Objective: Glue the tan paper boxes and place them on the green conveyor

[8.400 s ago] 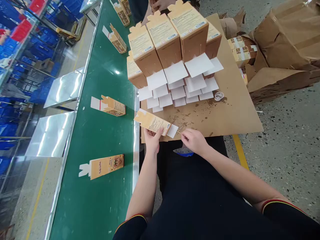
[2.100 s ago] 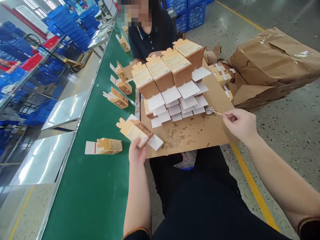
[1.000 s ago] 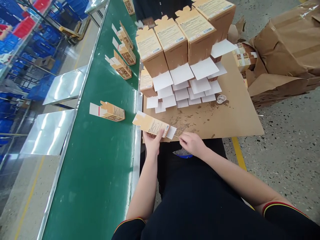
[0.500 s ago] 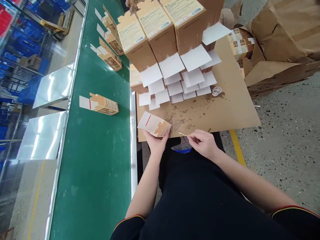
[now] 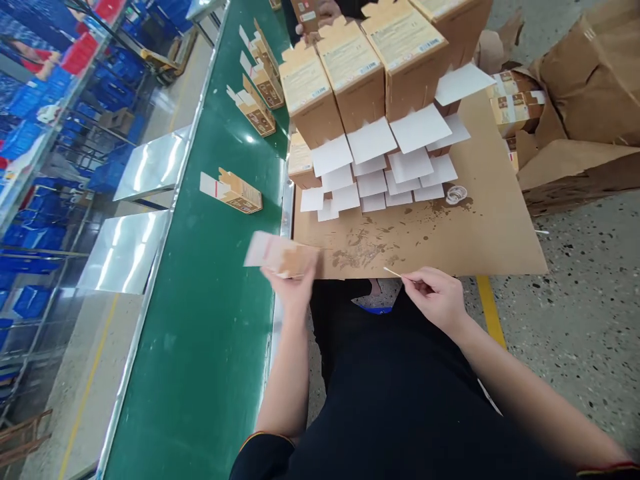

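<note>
My left hand (image 5: 290, 287) grips a small cardboard box (image 5: 300, 259), blurred by motion, over the metal edge between the green surface and the cardboard sheet. Its white flap with a red stripe points left. Between the fingertips of my right hand (image 5: 435, 293) is a cotton swab (image 5: 393, 272), its tip to the left above the front edge of the cardboard sheet (image 5: 490, 247). Wet-looking spots mark that sheet. A small clear cup (image 5: 456, 195) stands on it near stacked cardboard boxes (image 5: 345, 80), whose white flaps stick out towards me.
On the green work surface (image 5: 200, 360) one open box (image 5: 240, 195) lies apart, with several more (image 5: 253, 110) farther up. A co-worker's hand (image 5: 327, 10) shows behind the stack. A large carton (image 5: 575, 173) holding taped boxes stands at right.
My left hand has carried the box left, from above the cardboard sheet to the green surface's edge. My right hand still holds the swab. The whole view has shifted somewhat.
</note>
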Available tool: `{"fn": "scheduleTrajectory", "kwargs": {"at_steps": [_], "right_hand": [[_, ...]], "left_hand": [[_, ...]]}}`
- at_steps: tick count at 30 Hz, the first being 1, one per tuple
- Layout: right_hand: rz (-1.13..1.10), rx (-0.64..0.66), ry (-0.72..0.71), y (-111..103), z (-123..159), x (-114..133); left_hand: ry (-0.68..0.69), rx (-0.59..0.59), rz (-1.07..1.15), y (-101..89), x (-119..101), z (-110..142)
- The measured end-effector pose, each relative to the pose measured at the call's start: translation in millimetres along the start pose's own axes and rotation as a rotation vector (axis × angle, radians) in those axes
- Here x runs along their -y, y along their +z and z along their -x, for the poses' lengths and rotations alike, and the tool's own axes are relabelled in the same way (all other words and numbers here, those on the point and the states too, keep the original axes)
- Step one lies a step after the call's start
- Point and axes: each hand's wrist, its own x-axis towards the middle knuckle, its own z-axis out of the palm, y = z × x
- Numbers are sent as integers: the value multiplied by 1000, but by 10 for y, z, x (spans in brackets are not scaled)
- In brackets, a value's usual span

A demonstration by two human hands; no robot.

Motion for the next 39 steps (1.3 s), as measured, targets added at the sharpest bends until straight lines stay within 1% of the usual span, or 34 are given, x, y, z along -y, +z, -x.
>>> {"fn": "scheduleTrajectory", "kwargs": {"at_steps": [3,5,6,7,9,10,11,12,13,14,15,16,17,18,19,20,22,24,25,26,27,28,29,31,33,34,37,39], "right_hand": [[-8,-63,-17,-110,-23,-45],[-23,-78,-40,-157,-49,-56],[-30,-83,-53,-178,-65,-58],[-34,-92,-65,-202,-80,-63],[-20,-120,-81,-270,-102,-90],[-2,-143,-84,-319,-104,-116],[21,-169,-82,-377,-100,-150],[46,-196,-76,-442,-91,-189],[72,-223,-66,-509,-79,-232],[97,-248,-53,-573,-66,-275],[118,-269,-38,-629,-57,-313],[135,-283,-23,-673,-55,-344],[147,-291,-11,-701,-63,-366],[155,-295,-2,-713,-81,-378],[160,-296,4,-709,-107,-378],[161,-295,6,-691,-139,-369],[163,-288,-3,-631,-204,-330],[165,-286,-14,-569,-251,-283],[167,-288,-19,-549,-266,-265],[172,-294,-25,-541,-278,-254],[182,-306,-29,-546,-291,-250],[197,-322,-33,-566,-310,-255],[216,-338,-37,-601,-340,-268],[267,-367,-41,-709,-450,-312],[337,-370,-28,-845,-637,-374],[385,-348,-10,-911,-755,-409],[537,-203,55,-1045,-1141,-514],[597,-103,70,-1060,-1369,-577]], "left_hand": [[86,-254,-24,-585,56,-446],[54,-338,-91,-889,145,-671],[11,-358,-120,-989,203,-737],[-35,-364,-139,-1054,265,-769],[-93,-375,-167,-1108,384,-738],[-94,-419,-197,-1115,430,-687],[-69,-497,-245,-1116,460,-627],[-10,-595,-305,-1112,469,-569],[82,-691,-358,-1101,454,-524],[198,-755,-385,-1071,412,-504],[320,-764,-377,-1012,341,-516],[422,-719,-334,-915,242,-565],[483,-633,-262,-773,119,-652],[494,-521,-176,-586,-24,-774],[457,-404,-91,-359,-181,-926],[385,-288,-2,-105,-342,-1098],[180,-54,129,434,-643,-1456],[-37,128,195,919,-874,-1754],[-128,199,195,1113,-954,-1859],[-203,251,175,1266,-1008,-1929],[-258,291,144,1373,-1041,-1968],[-292,319,114,1435,-1053,-1980],[-303,337,99,1454,-1051,-1972],[-278,354,131,1383,-1013,-1922],[-230,331,219,1211,-946,-1848],[-214,297,268,1101,-902,-1802],[-232,188,411,730,-724,-1585],[-286,188,498,491,-571,-1350]]}}
